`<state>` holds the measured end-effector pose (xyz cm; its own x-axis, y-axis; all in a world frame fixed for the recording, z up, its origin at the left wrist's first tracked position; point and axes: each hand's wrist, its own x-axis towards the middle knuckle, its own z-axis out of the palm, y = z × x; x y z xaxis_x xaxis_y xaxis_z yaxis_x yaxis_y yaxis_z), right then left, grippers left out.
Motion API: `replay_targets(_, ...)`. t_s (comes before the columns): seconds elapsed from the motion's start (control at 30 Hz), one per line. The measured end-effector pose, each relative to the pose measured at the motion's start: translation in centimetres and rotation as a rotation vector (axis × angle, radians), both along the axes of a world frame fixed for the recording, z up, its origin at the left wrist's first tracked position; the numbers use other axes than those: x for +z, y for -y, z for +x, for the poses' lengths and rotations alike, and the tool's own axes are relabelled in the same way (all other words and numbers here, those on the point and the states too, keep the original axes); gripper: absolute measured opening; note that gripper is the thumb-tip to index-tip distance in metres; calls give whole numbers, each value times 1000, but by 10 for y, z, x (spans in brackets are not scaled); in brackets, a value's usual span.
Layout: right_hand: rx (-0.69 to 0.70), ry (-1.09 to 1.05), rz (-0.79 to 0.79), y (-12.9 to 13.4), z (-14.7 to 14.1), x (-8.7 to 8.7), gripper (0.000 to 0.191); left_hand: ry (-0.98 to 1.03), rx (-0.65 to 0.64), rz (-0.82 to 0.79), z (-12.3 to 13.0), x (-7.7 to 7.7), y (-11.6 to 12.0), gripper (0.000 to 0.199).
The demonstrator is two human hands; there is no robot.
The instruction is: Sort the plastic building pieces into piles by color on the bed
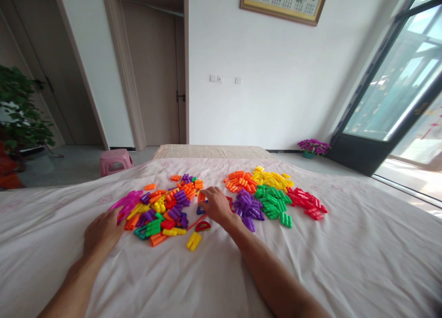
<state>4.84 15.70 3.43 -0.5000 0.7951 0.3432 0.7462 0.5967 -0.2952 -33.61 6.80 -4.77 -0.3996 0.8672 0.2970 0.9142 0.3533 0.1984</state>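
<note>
My left hand point(103, 230) is at the left edge of a mixed-colour pile of plastic pieces point(169, 205), its fingers at a magenta piece point(128, 202); whether they grip it is unclear. My right hand point(217, 205) reaches between the mixed pile and the sorted groups, its fingertips at an orange piece point(201, 197); the grip is hard to make out. To its right lie separate heaps: orange point(241, 181), yellow point(274, 179), purple point(247, 205), green point(272, 201) and red point(305, 200). A yellow piece point(194, 241) and a red half-round piece point(203, 226) lie nearer me.
A pale cloth point(331, 262) covers the surface under the pieces. Beyond it stand a pink stool point(116, 161) at left and a potted purple plant point(313, 146) at right. A leafy plant point(24, 110) is at the far left.
</note>
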Motion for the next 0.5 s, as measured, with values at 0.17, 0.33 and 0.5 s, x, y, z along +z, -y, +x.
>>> replay_targets(0.17,-197,16,8,-16,26,9,37,-9,-3,-8,1,2,1,57)
replay_targets(0.33,-505,-60,83,-32,56,17,48,0,-10,-2,1,3,1,58)
replay_targets(0.5,-531,-148,101,-38,64,20,45,11,-4,11,2,3,2,57)
